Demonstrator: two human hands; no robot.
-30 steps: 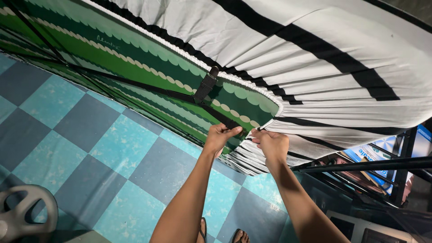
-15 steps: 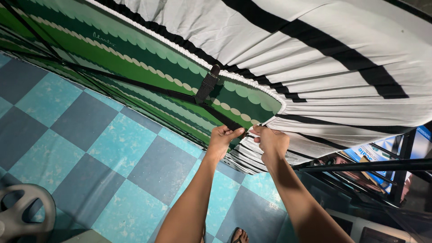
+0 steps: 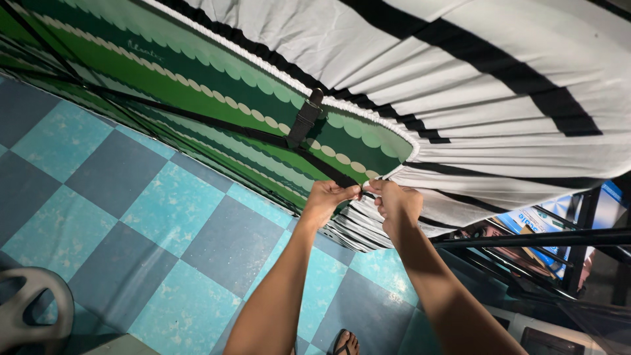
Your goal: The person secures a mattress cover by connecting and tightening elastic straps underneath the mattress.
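Observation:
A white fitted sheet with black stripes (image 3: 473, 85) is stretched over the corner of a raised green mattress with a scalloped pattern (image 3: 217, 98). My left hand (image 3: 327, 199) pinches the end of a black elastic strap (image 3: 328, 172) under the mattress corner. My right hand (image 3: 397, 200) grips the gathered hem of the sheet just beside it, fingertips nearly touching the left hand. A second black strap with a clip (image 3: 305, 119) is fastened to the sheet's elastic edge higher up.
The floor (image 3: 151, 210) is a checker of teal and dark blue tiles. A grey plastic object (image 3: 29, 315) lies at the lower left. A black metal frame (image 3: 539, 240) with blue packaging behind it stands at the right. My sandalled foot (image 3: 346, 343) shows at the bottom.
Both hands have moved slightly up and closer together at the mattress corner. The view has shifted a little; the sheet corner is pulled tighter.

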